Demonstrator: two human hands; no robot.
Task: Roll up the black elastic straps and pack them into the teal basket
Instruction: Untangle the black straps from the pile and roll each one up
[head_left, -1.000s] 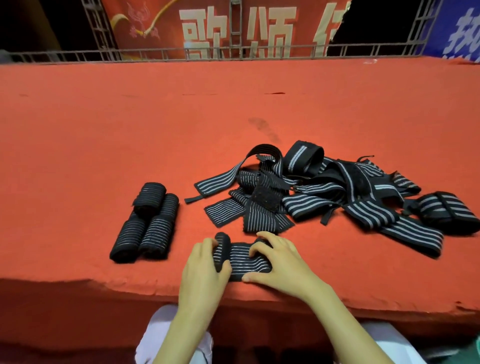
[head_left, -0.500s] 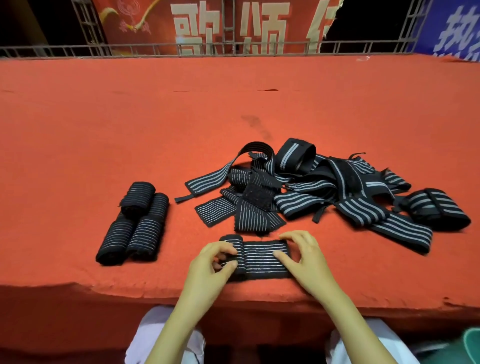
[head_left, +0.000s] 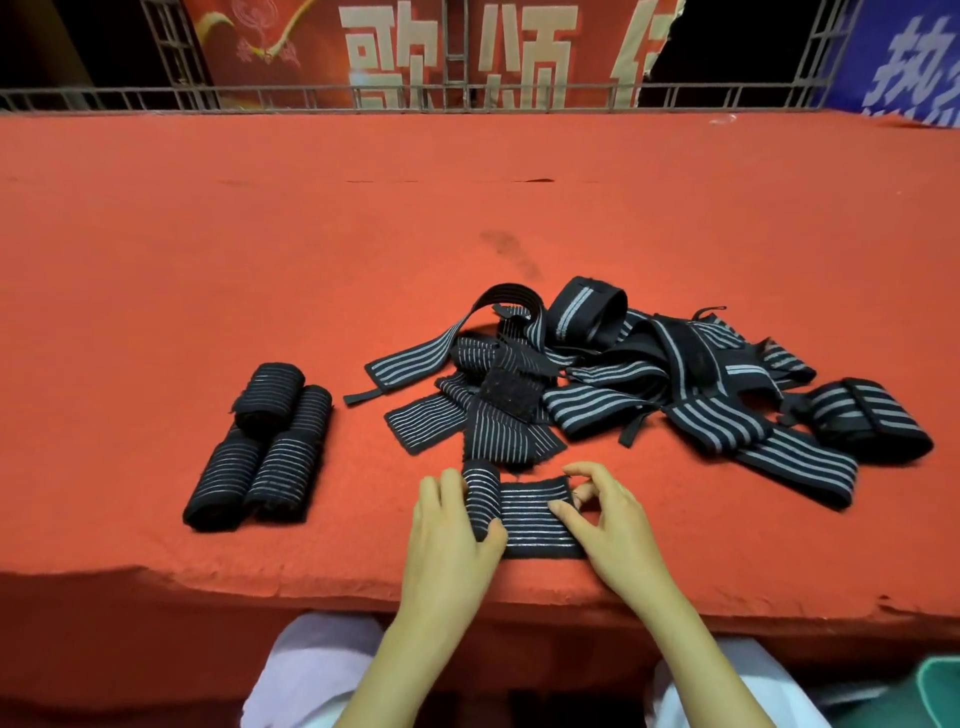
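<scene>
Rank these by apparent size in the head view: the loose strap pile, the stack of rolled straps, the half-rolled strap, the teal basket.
1. loose strap pile
2. stack of rolled straps
3. half-rolled strap
Unranked: teal basket, since only a corner shows at the frame edge.

One wide-angle camera, worn on the person's head, faces forward and steeply down over the red table (head_left: 208, 270). It sits close above the near edge, where the left hand (head_left: 447, 540) and right hand (head_left: 618, 530) hold a half-rolled strap (head_left: 535, 519) low in the middle. The far edge, with its metal railing (head_left: 260, 98), runs along the top
</scene>
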